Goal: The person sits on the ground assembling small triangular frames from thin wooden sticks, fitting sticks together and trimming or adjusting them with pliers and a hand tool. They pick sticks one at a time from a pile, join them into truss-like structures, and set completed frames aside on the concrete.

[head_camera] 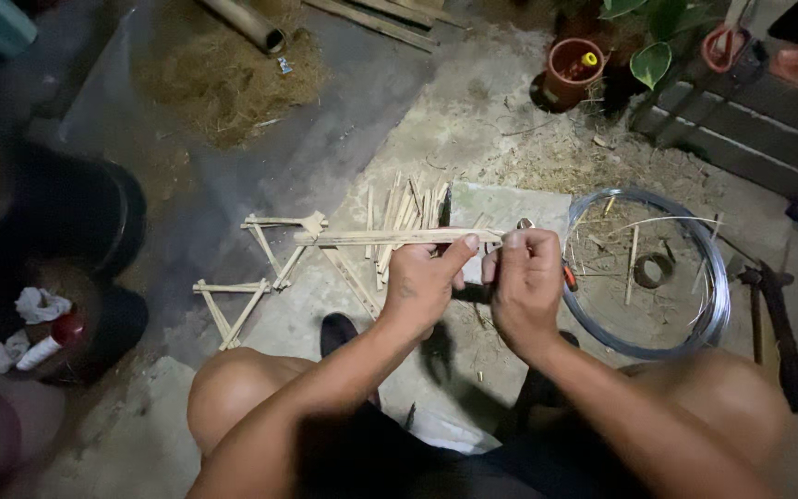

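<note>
Bamboo strip (pixel 390 237) held level at frame centre.
I see left hand (pixel 420 288) and right hand (pixel 525 282) fingers pinching its right end; light, stiff, splintery, best gripped near the ends.

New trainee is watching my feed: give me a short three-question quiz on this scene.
1. True or false: both hands grip the long pale bamboo strip at one end.
2. Which lies to the right of the right hand? A) coil of grey wire B) pile of dry straw C) red-capped white bottle
3. What stands in the top right, beside the green leaves?

Key:
1. True: left hand and right hand pinch its right end.
2. A.
3. A round terracotta pot.
</note>
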`<act>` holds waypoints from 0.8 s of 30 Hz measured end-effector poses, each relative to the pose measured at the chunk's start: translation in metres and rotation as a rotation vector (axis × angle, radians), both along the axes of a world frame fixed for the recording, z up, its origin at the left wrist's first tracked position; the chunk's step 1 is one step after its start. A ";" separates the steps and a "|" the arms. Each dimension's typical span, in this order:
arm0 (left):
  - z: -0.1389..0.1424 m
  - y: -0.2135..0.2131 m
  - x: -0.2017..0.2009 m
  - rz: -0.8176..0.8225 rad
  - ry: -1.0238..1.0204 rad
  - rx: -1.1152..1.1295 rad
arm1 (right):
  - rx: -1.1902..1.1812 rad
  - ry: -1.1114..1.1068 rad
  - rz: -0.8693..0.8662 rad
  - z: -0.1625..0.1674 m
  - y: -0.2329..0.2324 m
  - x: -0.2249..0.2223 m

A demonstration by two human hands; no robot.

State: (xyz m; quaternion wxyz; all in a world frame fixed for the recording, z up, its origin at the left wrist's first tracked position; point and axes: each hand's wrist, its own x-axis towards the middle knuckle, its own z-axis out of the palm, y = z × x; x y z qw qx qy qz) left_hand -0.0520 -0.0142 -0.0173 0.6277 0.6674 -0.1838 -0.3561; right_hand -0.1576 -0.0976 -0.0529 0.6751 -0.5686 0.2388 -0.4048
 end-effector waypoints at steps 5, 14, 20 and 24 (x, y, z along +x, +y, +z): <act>0.001 0.003 0.003 -0.006 -0.029 0.013 | -0.063 0.125 -0.053 -0.001 0.004 0.002; -0.002 0.005 0.006 -0.012 -0.079 0.013 | 0.177 0.139 0.076 -0.007 0.004 -0.004; 0.000 0.008 0.009 -0.010 -0.087 0.068 | 0.410 0.056 0.167 -0.006 0.002 -0.006; 0.001 0.011 0.009 -0.017 -0.133 0.066 | 0.464 0.066 0.139 -0.006 0.007 -0.006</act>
